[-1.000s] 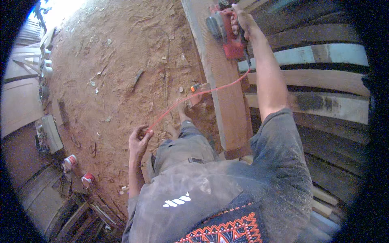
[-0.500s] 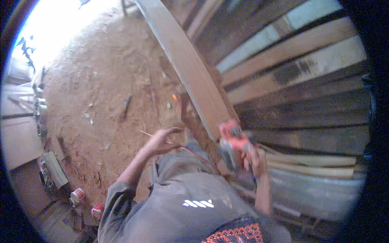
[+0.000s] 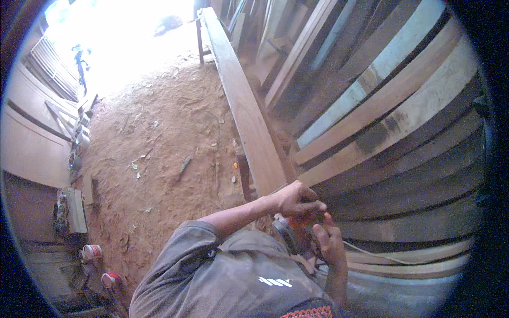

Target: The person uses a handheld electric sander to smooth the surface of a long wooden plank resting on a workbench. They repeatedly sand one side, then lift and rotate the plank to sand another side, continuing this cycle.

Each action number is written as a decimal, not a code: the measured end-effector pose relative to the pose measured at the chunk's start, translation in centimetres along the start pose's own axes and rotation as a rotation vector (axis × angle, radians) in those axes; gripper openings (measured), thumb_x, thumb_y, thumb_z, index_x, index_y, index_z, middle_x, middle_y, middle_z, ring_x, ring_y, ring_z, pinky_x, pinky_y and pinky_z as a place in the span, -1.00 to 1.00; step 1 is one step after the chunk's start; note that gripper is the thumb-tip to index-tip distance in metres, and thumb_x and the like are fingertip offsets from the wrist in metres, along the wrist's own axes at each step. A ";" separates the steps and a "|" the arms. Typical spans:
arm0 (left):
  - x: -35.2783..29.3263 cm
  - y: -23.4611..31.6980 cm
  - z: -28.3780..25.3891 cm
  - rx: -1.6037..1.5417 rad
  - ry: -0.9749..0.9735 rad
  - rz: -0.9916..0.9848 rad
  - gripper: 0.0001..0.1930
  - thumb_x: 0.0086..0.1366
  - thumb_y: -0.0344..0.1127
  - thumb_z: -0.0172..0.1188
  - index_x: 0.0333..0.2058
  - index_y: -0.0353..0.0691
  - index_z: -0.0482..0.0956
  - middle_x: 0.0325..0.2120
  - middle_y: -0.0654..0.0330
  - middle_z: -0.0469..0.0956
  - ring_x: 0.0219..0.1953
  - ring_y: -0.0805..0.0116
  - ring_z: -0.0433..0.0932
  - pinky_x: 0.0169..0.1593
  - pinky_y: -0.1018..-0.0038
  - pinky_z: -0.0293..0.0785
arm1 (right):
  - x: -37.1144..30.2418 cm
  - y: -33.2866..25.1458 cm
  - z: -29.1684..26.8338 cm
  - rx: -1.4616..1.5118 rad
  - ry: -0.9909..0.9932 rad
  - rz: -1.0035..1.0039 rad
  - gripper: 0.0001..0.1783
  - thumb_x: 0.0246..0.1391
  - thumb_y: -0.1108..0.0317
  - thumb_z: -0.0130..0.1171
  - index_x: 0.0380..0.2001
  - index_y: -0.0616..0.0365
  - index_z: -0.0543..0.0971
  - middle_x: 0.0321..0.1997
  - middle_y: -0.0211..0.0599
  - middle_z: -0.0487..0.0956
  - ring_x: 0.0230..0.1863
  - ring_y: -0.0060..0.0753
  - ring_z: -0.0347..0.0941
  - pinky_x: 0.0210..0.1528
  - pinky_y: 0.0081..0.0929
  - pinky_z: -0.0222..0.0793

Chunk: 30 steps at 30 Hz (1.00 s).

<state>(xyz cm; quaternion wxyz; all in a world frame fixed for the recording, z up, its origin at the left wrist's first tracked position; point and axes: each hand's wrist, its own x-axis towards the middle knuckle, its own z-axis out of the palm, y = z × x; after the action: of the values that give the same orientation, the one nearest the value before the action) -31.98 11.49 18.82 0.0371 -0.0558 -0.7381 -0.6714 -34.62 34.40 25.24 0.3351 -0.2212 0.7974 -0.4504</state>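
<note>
A long wooden plank [image 3: 252, 127] runs away from me, its near end just beyond my hands. At that end is a red power planer [image 3: 301, 229] with a grey side housing, partly covered by my hands and held close to my body. My right hand [image 3: 330, 243] is closed around its rear handle. My left hand [image 3: 298, 200] reaches across and lies with curled fingers over the planer's front top. The planer's sole is hidden, so whether it touches the plank cannot be told.
Many boards [image 3: 392, 116] lean along the right side. A pale cord [image 3: 379, 253] trails right of the planer. A stand [image 3: 200, 40] supports the plank's far end. Brown ground [image 3: 159, 153] carries shavings and scraps. Red-and-white cans [image 3: 110, 280] and panels [image 3: 34, 146] lie left.
My left hand has moved right from open air beside the plank onto the planer's front. My right hand keeps its hold. The view has shifted, showing more of the plank's far end.
</note>
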 end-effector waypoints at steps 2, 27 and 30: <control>0.4 0.2 0.8 0.082 0.144 -0.022 -0.47 0.37 0.06 0.34 -0.57 -0.33 0.58 -0.69 0.01 0.51 -0.64 0.38 0.37 -0.48 0.24 0.44 | 0.8 -0.3 -0.6 -0.036 -0.034 -0.003 -0.52 0.39 0.10 0.13 -0.60 0.14 0.53 -0.64 -0.52 0.46 -0.55 -0.60 0.36 0.01 -0.41 0.37; -10.7 -17.5 -0.6 -0.629 0.678 -0.768 -0.25 0.17 0.20 0.47 0.08 -0.40 0.65 0.01 0.06 0.67 -0.01 0.23 0.66 0.06 0.34 0.54 | -1.2 6.8 -2.1 0.295 0.433 0.255 -0.27 0.31 -0.38 0.06 -0.34 0.21 0.55 -0.71 -0.48 0.37 -0.76 -0.60 0.28 -0.74 -0.56 0.19; -15.7 -17.5 -2.3 -0.666 0.675 -0.721 -0.31 0.20 0.17 0.44 0.07 -0.34 0.66 0.00 0.06 0.68 -0.05 0.21 0.67 0.03 0.33 0.55 | -1.5 6.9 -1.6 0.313 0.436 0.271 -0.27 0.30 -0.39 0.06 -0.34 0.20 0.55 -0.69 -0.46 0.39 -0.76 -0.58 0.29 -0.74 -0.54 0.20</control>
<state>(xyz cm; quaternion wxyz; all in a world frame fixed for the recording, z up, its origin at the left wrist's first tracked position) -18.77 7.07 -0.29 0.0196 0.4063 -0.4076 -0.8176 -35.12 39.68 20.34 0.2429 0.0436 0.7939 -0.5558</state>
